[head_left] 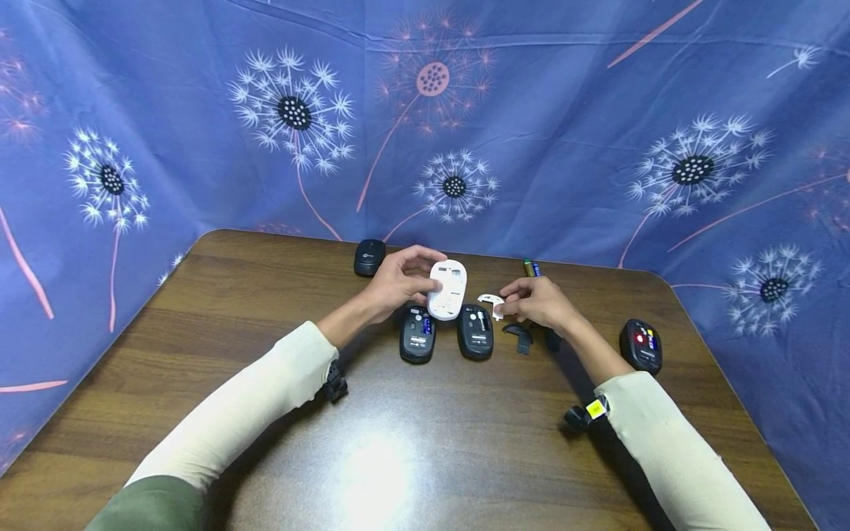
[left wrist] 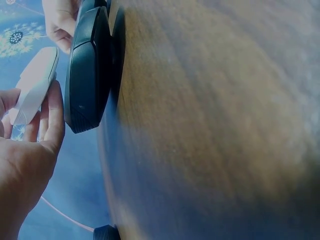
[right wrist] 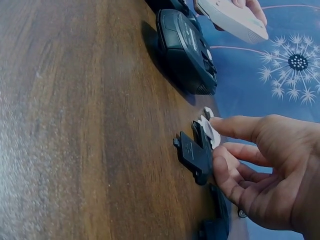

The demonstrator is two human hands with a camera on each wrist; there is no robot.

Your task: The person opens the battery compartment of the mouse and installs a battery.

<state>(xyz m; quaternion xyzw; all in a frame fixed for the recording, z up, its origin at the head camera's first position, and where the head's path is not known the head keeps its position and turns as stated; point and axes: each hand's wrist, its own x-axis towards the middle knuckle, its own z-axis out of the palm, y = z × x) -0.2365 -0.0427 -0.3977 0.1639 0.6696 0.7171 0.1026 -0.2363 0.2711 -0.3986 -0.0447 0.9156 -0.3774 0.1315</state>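
Observation:
My left hand [head_left: 401, 280] holds a white computer mouse [head_left: 448, 290] above the table, its underside with the bare battery bay facing the head camera. In the left wrist view the thumb and fingers grip the white mouse [left wrist: 37, 85] by its sides. My right hand [head_left: 536, 301] pinches a white battery cover [right wrist: 212, 134] between index finger and thumb, low by the table. Just beside it lies a black battery cover [head_left: 519, 338]. Two black mice lie underside up below the white one, the left mouse [head_left: 417, 335] and the right mouse [head_left: 475, 332].
A black mouse [head_left: 369, 257] stands right side up at the back edge. Another black mouse [head_left: 641, 346] lies underside up at the right, showing a red light. Batteries [head_left: 531, 268] lie behind the right hand. A dark piece [head_left: 553, 340] is partly hidden under that hand.

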